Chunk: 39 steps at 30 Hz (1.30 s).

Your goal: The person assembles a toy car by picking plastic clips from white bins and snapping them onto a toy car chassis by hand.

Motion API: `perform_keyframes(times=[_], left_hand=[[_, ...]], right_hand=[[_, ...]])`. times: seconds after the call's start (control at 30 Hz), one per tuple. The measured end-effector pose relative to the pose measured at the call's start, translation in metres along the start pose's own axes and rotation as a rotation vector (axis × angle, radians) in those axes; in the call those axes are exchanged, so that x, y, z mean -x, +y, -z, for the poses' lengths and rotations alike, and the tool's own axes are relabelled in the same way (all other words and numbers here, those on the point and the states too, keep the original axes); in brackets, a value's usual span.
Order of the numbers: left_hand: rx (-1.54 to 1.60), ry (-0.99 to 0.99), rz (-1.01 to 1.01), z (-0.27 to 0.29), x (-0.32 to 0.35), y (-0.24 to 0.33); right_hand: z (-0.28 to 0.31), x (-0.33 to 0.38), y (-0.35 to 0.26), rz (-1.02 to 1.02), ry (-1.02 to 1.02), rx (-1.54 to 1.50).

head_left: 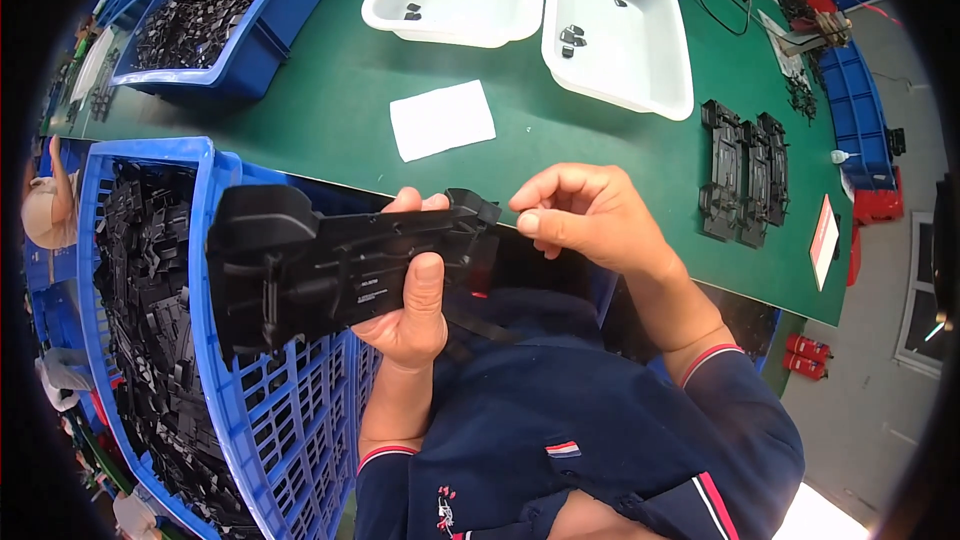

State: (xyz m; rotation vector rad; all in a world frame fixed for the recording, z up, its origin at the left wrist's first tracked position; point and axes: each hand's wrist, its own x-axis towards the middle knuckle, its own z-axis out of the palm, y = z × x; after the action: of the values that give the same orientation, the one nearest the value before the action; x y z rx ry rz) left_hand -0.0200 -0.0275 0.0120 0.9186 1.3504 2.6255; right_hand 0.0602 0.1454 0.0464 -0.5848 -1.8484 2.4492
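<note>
A long black plastic chassis part is gripped in my left hand, with the thumb on its face and fingers behind. It is held above the front table edge, its wider end toward the left. My right hand is at the chassis's narrow right end, thumb and forefinger brought together in a pinch. Whatever may be between those fingertips is too small to make out. Past the table edge lies a white sheet of paper.
On the green table stand a white tray and another white tray, holding small black pieces. Similar chassis parts lie at right. A blue bin and blue crate hold black parts; another person's arm shows far left.
</note>
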Motion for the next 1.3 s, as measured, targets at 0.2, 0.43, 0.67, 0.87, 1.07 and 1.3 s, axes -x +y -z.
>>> perform_keyframes(times=[0.2, 0.43, 0.67, 0.87, 1.07, 1.3], left_hand=[[-0.104, -0.061, -0.017, 0.002, 0.003, 0.003], [-0.079, 0.073, 0.059, 0.005, 0.0, -0.001], [0.21, 0.308, 0.548, 0.014, -0.015, -0.011], [0.296, 0.311, 0.637, 0.021, -0.014, -0.028], [0.374, 0.283, 0.719, 0.026, -0.016, -0.032], [0.397, 0.279, 0.724, 0.028, -0.016, -0.034]], right_hand=[[-0.011, -0.006, -0.001, -0.061, 0.0, 0.036], [-0.005, -0.016, 0.003, -0.012, 0.001, 0.04], [0.021, -0.062, 0.015, 0.152, 0.179, 0.215], [0.013, -0.105, 0.023, 0.813, 0.309, 0.967], [0.012, -0.119, 0.031, 0.967, 0.255, 1.298], [0.013, -0.121, 0.033, 0.931, 0.217, 1.393]])
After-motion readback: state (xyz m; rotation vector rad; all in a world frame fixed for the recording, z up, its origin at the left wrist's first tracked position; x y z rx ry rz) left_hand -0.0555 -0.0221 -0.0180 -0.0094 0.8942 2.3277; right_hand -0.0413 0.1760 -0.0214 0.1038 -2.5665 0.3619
